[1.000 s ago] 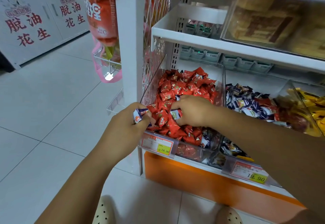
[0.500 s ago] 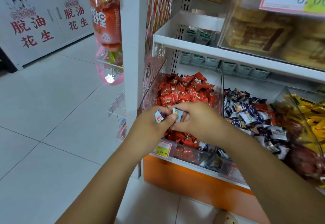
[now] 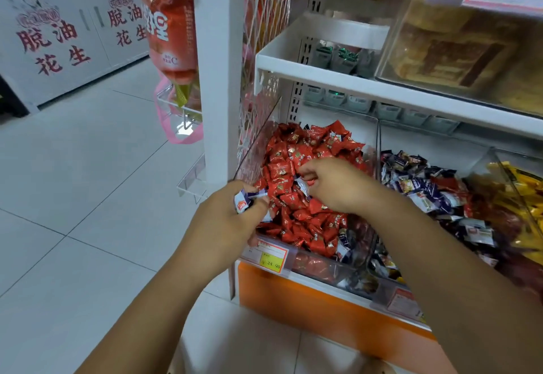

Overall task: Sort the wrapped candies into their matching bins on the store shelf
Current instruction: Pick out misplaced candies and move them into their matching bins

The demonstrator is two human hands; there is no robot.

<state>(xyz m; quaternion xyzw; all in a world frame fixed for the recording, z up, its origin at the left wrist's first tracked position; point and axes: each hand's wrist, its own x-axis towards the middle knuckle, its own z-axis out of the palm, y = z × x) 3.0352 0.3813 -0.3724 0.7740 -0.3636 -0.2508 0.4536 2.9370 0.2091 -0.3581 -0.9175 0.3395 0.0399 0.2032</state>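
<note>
The hands have drawn apart. The left hand (image 3: 226, 220) clutches purple-white candies (image 3: 245, 198) at the red candy bin's (image 3: 252, 162) front corner; the right hand (image 3: 332, 185) pinches another purple candy (image 3: 302, 183) over the red candies (image 3: 305, 206).

Bright, even indoor light, soft shadows, glare on clear bin walls (image 3: 258, 150), wide-angle bending at edges, upper-right shelf (image 3: 411, 94) blurred

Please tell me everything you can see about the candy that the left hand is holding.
The candy is a small wrapped piece, purple-blue and white with a small red mark, its shiny wrapper crinkled. The left hand pinches it between thumb and fingers, at the front left corner of the bin of red candies. More of it is hidden in the fist.
</note>
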